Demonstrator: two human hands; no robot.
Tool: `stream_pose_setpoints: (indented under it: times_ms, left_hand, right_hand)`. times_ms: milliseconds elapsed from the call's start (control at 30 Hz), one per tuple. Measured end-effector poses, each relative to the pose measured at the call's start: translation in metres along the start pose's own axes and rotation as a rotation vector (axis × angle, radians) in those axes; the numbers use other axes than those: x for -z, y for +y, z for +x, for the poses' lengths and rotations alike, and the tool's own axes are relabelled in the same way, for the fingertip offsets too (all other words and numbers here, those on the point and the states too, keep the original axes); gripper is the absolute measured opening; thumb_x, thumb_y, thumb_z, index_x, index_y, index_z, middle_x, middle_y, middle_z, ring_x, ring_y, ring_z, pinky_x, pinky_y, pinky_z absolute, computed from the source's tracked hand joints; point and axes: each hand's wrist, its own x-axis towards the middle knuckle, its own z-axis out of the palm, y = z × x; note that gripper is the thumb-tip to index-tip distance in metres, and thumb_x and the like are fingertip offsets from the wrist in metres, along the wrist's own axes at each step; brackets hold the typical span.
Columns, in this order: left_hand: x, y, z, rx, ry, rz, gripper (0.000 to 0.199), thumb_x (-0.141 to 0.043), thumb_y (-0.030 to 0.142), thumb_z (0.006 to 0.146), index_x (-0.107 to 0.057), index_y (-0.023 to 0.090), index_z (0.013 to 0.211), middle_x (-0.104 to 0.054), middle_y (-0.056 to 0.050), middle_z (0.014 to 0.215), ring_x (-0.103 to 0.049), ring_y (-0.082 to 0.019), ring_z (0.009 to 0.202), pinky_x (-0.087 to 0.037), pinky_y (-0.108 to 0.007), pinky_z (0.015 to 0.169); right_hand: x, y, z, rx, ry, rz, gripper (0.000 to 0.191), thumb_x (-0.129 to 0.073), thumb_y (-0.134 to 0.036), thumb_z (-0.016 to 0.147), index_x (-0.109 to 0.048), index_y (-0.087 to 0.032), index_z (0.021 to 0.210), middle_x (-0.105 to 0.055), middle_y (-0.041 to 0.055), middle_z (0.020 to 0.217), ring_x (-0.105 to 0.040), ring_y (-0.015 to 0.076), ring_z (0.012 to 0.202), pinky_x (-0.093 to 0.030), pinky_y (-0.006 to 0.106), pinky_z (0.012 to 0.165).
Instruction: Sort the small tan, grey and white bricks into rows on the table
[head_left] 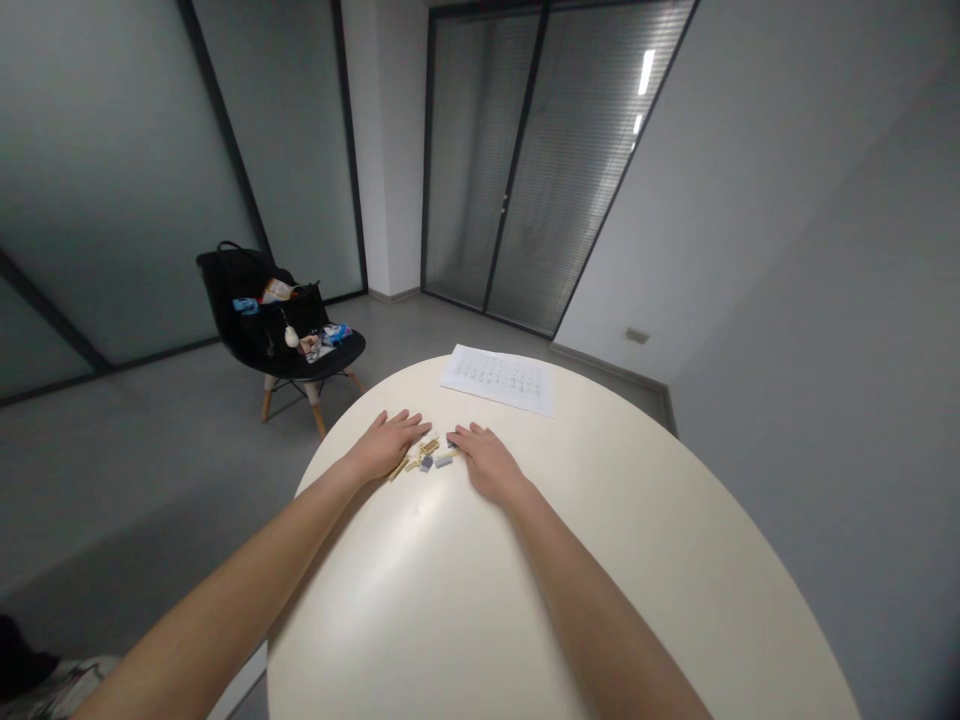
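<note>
Between my two hands lies a small loose pile of building-brick pieces, some tan and some grey, on the white table. My left hand rests palm down at the pile's left side, fingers stretched out, close to a long tan piece. On the right side my right hand lies with its fingers out flat, its fingertips at a dark grey piece. Nearest the front of the pile are a grey piece and a darker grey piece. Neither hand visibly grips anything.
A printed sheet of paper lies near the table's far edge, beyond my hands. Left of the table stands a black chair with a black bag and several small packets on it. Glass partitions and a grey wall surround the room.
</note>
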Motion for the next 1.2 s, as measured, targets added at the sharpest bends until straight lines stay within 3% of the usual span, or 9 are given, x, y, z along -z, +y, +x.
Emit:
stream_pose_setpoints:
  times_ms: [333,733,1000,1200]
  left_hand:
    - [0.006,0.019,-0.011,-0.033,-0.013,0.036,0.048,-0.034,0.026,0.097,-0.042,0.034,0.143,-0.038,-0.005,0.152,-0.031,-0.03,0.141,-0.021,-0.059,0.112]
    - [-0.005,0.056,-0.028,-0.104,-0.019,0.03,0.053,-0.036,0.019,0.094,-0.039,0.036,0.144,-0.038,-0.003,0.153,-0.03,-0.028,0.142,-0.02,-0.059,0.113]
    - [-0.008,0.082,-0.036,-0.154,-0.032,0.031,0.05,-0.033,0.02,0.096,-0.039,0.035,0.144,-0.04,-0.004,0.151,-0.033,-0.028,0.14,-0.021,-0.059,0.112]
    - [-0.012,0.113,-0.047,-0.254,-0.032,0.032,0.05,-0.038,0.019,0.095,-0.041,0.034,0.143,-0.043,-0.005,0.149,-0.034,-0.027,0.139,-0.021,-0.057,0.113]
  right_hand:
    - [0.005,0.002,-0.024,0.032,-0.006,0.001,0.048,-0.031,-0.018,0.097,-0.045,-0.029,0.142,-0.041,0.0015,0.151,-0.028,0.0222,0.143,-0.02,0.047,0.115]
    - [0.009,0.004,-0.071,0.046,-0.007,-0.023,0.046,-0.032,-0.022,0.099,-0.046,-0.03,0.142,-0.042,0.0008,0.151,-0.031,0.0238,0.142,-0.023,0.049,0.115]
    - [0.018,0.005,-0.115,0.036,-0.006,-0.04,0.045,-0.031,-0.026,0.1,-0.044,-0.032,0.143,-0.041,0.0001,0.151,-0.03,0.024,0.142,-0.022,0.049,0.116]
    - [0.026,0.004,-0.156,0.005,-0.017,-0.042,0.045,-0.031,-0.029,0.1,-0.044,-0.033,0.143,-0.041,0.001,0.15,-0.03,0.0231,0.142,-0.022,0.05,0.116]
